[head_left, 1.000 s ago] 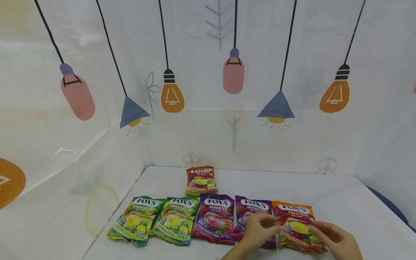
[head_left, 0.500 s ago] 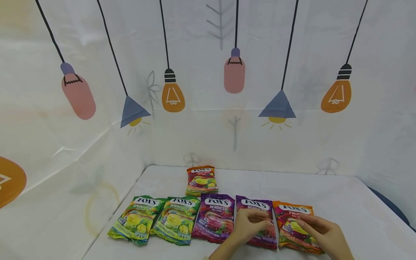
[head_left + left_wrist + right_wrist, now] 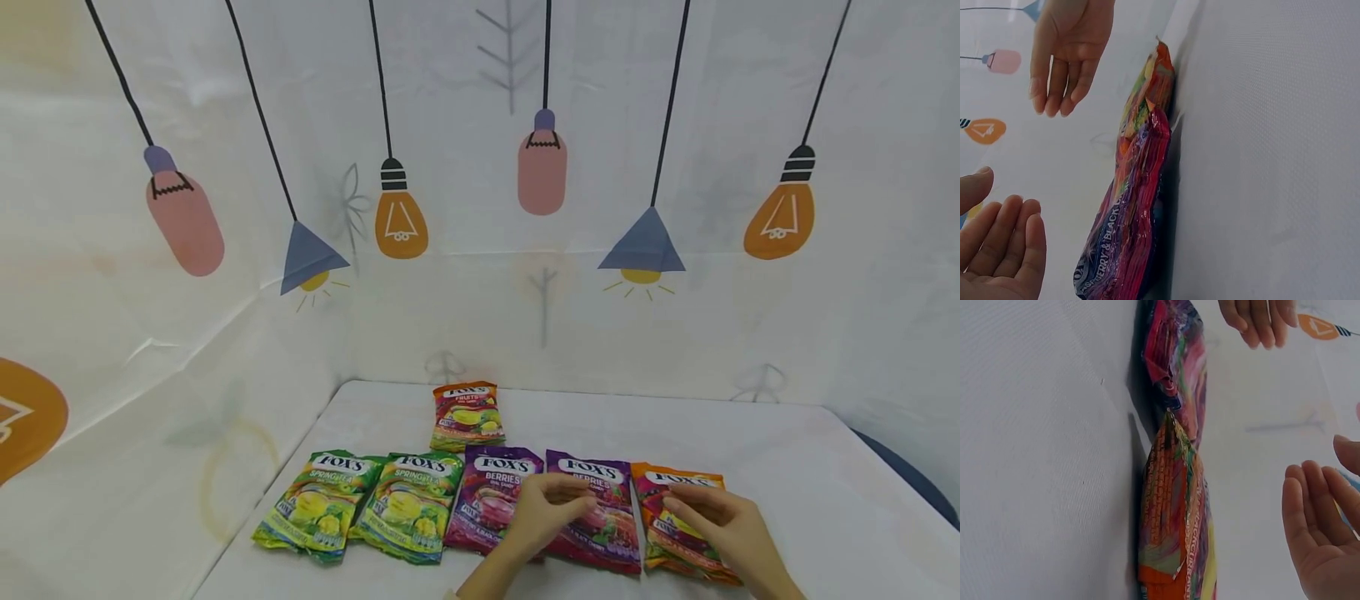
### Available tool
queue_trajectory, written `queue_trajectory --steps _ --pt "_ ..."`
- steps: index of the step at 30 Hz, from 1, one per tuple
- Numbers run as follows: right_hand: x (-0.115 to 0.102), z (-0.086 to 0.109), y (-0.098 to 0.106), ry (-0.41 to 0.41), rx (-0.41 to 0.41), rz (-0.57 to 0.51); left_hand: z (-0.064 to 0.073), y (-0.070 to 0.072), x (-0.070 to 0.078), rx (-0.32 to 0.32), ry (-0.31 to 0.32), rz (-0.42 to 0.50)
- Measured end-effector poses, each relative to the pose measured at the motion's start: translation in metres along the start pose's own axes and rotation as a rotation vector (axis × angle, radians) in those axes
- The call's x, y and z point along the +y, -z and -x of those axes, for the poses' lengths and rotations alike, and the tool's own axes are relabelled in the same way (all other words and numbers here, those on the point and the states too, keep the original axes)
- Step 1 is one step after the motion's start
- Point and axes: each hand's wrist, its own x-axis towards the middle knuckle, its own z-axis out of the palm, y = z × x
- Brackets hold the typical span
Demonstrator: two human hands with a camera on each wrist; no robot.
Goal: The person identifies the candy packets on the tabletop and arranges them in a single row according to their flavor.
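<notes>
My left hand (image 3: 542, 515) hovers over the purple Fox's Berries candy bags, overlapping the left berries bag (image 3: 491, 475) and the edge of the right berries bag (image 3: 611, 533). At the right end of the row lies an orange-red Fox's Fruits candy bag (image 3: 678, 554), partly hidden behind my right hand (image 3: 727, 525). Both wrist views show relaxed fingers with nothing in them. In the left wrist view, a gap separates the hands from the purple bag (image 3: 1124, 231). Likewise, the right wrist view has my right hand (image 3: 1322, 531) apart from the orange bag (image 3: 1169, 512).
Two green Fox's Spring Tea bags, the outer one (image 3: 318, 508) and the inner one (image 3: 405, 508), lie at the row's left. Behind the row is another Fruits bag (image 3: 468, 421). A lamp-printed white sheet (image 3: 465, 317) encloses the white table (image 3: 795, 475) at the back and left.
Both hands have come away from the orange Fruits bag at the row's end, rising and shifting left. My left hand now overlaps the berries bags. The bags stay in place.
</notes>
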Motion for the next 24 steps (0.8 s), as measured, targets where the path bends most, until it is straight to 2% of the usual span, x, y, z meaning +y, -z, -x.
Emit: queue_trajectory --steps 7,13,18,24 --pt "-0.002 -0.005 -0.011 0.028 -0.033 0.005 0.003 0.015 0.001 -0.002 -0.016 0.016" --pt "-0.003 -0.010 -0.020 0.055 -0.059 -0.046 0.006 0.028 0.002 0.026 -0.002 -0.028" --pt "-0.009 -0.013 -0.027 0.042 -0.090 -0.054 0.005 0.035 0.004 0.028 -0.025 -0.028" --pt "-0.016 -0.016 -0.036 0.091 -0.082 -0.071 0.001 0.043 0.008 0.066 -0.035 -0.070"
